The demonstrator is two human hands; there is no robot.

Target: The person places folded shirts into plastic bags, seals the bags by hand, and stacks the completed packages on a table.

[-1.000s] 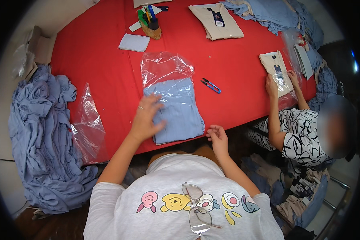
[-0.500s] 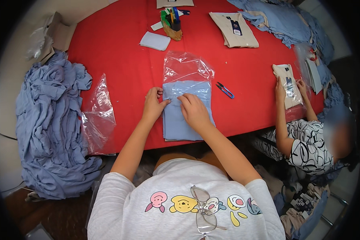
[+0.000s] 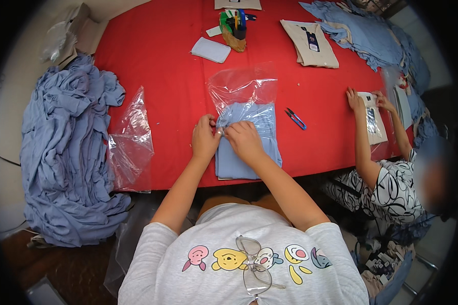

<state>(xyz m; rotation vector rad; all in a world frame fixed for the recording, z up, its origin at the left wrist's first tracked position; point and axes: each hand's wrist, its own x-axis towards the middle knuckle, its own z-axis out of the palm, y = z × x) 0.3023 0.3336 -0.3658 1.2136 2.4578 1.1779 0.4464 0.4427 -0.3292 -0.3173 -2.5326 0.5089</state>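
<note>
A folded light blue garment (image 3: 244, 165) lies in front of me, its far part inside a clear plastic bag (image 3: 241, 86) whose far end spreads flat on the table. At the garment's left edge, my left hand (image 3: 205, 138) is closed with thumb and fingers pinching the plastic. My right hand (image 3: 244, 143) rests over the garment, its bent fingertips closed on the bag right beside my left thumb. What lies under the right palm is hidden. Blue-handled thread snips (image 3: 296, 119) lie to the right, apart from both hands.
The red-covered table (image 3: 173, 96) holds an empty clear bag (image 3: 132, 147) and a blue garment pile (image 3: 71, 152) at left. Farther back are a notepad (image 3: 211, 49), a pen holder (image 3: 234, 30) and a folded beige garment (image 3: 310, 44). At right, a co-worker handles a bagged beige garment (image 3: 374, 119).
My hands have drawn together at the garment's left edge, and the right fingertips now meet the left thumb. The co-worker's hands have shifted to the far end of the beige garment. The view moved slightly.
</note>
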